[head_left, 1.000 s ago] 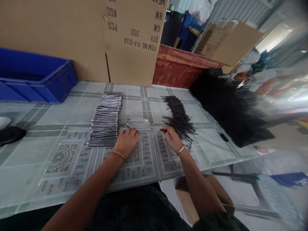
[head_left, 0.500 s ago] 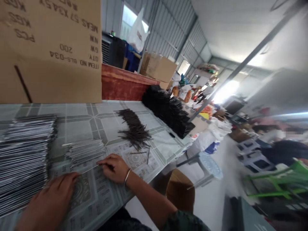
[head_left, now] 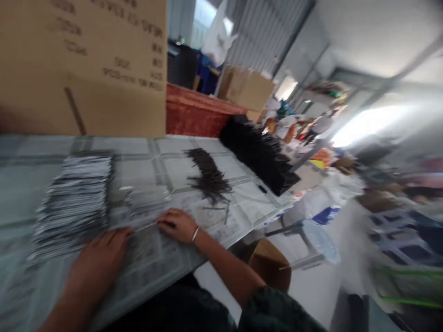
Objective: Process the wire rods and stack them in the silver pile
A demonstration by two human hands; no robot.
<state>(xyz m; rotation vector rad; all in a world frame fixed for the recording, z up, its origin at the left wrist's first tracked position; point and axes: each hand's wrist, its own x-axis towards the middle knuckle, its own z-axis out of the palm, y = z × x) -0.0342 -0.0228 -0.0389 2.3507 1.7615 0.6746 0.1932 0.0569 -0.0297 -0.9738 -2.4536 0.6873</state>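
Observation:
A thin pale stick (head_left: 145, 226) runs between my two hands, low over the patterned tabletop. My left hand (head_left: 100, 265) is closed at its left end, fingers pressed together. At the other end my right hand (head_left: 178, 225) pinches it; a light bracelet circles that wrist. Just behind the stick lies a small stack of thin pale sticks (head_left: 147, 200), blurred. A large pile of long, thin, greyish rods (head_left: 78, 196) lies left of it, beyond my left hand. Farther right is a loose heap of short dark brown sticks (head_left: 209, 177), with a few strays nearer me.
A large cardboard box (head_left: 121, 106) stands at the back left of the table (head_left: 194, 251). Black stacked pieces (head_left: 259, 154) line the far right edge. Beside the table are an open cardboard box (head_left: 272, 263), a pale stool (head_left: 320, 242) and white sacks (head_left: 341, 186).
The view has swung left, so everything appears shifted to the right and is more blurred. Both hands keep the thin stick between them.

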